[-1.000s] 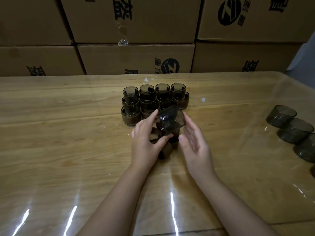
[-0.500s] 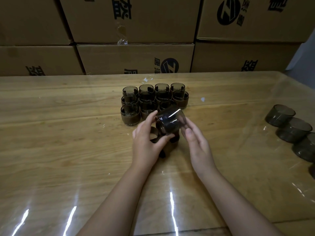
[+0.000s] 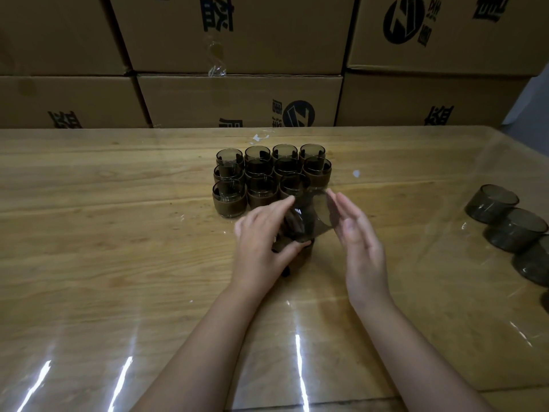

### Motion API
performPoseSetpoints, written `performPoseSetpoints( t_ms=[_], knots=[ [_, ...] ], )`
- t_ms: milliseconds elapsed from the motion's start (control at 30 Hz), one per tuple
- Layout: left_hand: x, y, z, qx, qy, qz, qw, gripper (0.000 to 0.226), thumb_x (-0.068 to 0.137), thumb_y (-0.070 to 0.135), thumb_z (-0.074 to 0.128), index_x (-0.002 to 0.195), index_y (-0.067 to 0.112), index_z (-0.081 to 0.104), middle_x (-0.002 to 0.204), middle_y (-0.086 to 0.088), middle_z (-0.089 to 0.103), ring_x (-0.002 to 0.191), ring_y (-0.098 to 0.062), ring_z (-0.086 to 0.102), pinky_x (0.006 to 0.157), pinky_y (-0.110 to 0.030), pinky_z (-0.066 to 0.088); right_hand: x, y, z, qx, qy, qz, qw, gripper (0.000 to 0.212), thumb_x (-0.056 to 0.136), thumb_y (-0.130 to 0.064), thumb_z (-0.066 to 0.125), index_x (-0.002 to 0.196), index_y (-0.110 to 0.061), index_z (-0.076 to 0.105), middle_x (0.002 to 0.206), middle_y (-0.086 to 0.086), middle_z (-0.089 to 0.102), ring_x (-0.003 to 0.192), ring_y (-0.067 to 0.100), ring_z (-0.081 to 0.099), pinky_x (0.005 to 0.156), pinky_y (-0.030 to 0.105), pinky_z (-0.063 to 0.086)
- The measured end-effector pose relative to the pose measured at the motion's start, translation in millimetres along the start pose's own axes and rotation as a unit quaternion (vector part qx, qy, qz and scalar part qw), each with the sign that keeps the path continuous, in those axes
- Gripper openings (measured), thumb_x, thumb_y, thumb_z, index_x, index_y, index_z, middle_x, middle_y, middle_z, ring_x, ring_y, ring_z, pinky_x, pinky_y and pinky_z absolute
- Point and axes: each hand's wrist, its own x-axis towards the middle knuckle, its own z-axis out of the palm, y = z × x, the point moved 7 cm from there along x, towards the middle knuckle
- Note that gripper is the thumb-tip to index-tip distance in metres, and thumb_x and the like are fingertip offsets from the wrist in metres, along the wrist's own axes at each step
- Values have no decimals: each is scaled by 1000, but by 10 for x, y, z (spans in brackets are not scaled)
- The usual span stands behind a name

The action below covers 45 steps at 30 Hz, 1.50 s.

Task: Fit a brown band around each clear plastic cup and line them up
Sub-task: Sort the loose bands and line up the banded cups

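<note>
A clear smoky plastic cup [image 3: 313, 214] is tilted and blurred just above the table. My left hand [image 3: 261, 239] grips it between thumb and fingers. My right hand [image 3: 356, 233] is at the cup's right side with its fingers straight; I cannot tell whether they touch the cup. Loose brown bands [image 3: 297, 257] lie on the table under the cup, partly hidden by my left hand. Behind them stand several cups with brown bands [image 3: 230, 200], packed in rows.
Unbanded cups [image 3: 491, 203] lie in a line at the right edge of the wooden table [image 3: 118, 233], which has a glossy plastic cover. Stacked cardboard boxes [image 3: 237, 99] wall off the far side.
The cup has turned and tilted in my left hand and shows motion blur. My right hand's fingers have straightened and lifted alongside the cup.
</note>
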Motion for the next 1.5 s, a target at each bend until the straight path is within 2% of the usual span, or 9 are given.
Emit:
performPoseSetpoints(
  t_ms=[200, 367, 633, 1000, 1167, 1267, 1367, 1433, 1500],
  knots=[
    [-22, 87, 54, -12, -16, 34, 999, 68, 72, 48, 66, 134, 32, 42, 124, 20, 47, 111, -7, 48, 92, -30, 26, 47, 58, -16, -16, -18, 40, 999, 54, 86, -53, 44, 132, -27, 50, 136, -7, 57, 130, 6, 48, 113, 40, 35],
    [-29, -24, 11, -40, 16, -30, 999, 71, 71, 53, 66, 134, 36, 39, 117, 25, 47, 109, -8, 50, 99, -19, 22, 43, 169, 28, -35, -47, 82, 995, 56, 91, -46, 41, 138, -15, 50, 135, -3, 58, 130, 7, 49, 115, 40, 33],
    [-19, -189, -114, 3, 90, -104, 990, 72, 72, 43, 72, 138, 31, 42, 117, 18, 51, 108, -10, 45, 92, -35, 29, 2, 70, 84, -27, -47, 48, 997, 40, 94, -41, 42, 128, -23, 53, 132, -4, 60, 127, 7, 52, 111, 36, 38],
    [7, -40, -57, 34, 47, -13, 998, 66, 75, 48, 65, 135, 31, 42, 123, 3, 60, 111, -16, 47, 92, -38, 32, -36, -90, 76, -117, -54, -54, 990, 50, 96, -37, 42, 141, -16, 46, 144, -11, 48, 136, 3, 39, 108, 15, 31],
    [56, 119, -65, 61, 14, 78, 995, 60, 79, 42, 62, 135, 30, 42, 127, 9, 53, 114, -17, 45, 91, -38, 34, 58, -51, -4, -172, -53, -61, 982, 50, 96, -42, 40, 142, -21, 43, 146, -11, 45, 138, 3, 36, 112, 22, 30],
    [103, 232, -50, 65, -5, 116, 991, 54, 84, 39, 60, 134, 29, 42, 128, 2, 60, 114, -19, 47, 91, -38, 37, 129, 52, -71, -95, -40, 13, 995, 40, 94, -41, 45, 132, -33, 50, 136, -11, 55, 130, 6, 47, 110, 33, 38],
    [125, 313, -5, 36, -50, 105, 993, 63, 81, 35, 65, 139, 28, 40, 130, 0, 57, 116, -19, 46, 94, -41, 40, 134, 156, -84, 30, -26, 109, 993, 34, 89, -43, 48, 117, -30, 61, 116, -3, 69, 110, 13, 64, 88, 31, 52],
    [136, 343, 4, -11, -82, 75, 994, 70, 78, 34, 67, 143, 25, 41, 129, -1, 54, 117, -17, 44, 96, -45, 41, 129, 176, -74, 96, -19, 152, 983, 46, 87, -48, 53, 124, -21, 59, 117, 6, 69, 104, 20, 67, 76, 28, 55],
    [156, 439, 6, -52, -94, 62, 992, 72, 80, 39, 64, 144, 18, 41, 132, -2, 51, 121, -16, 44, 100, -43, 40, 109, 195, -43, 167, -18, 183, 969, 58, 86, -51, 52, 130, -12, 55, 122, 17, 64, 107, 25, 65, 79, 33, 55]
  ],
)
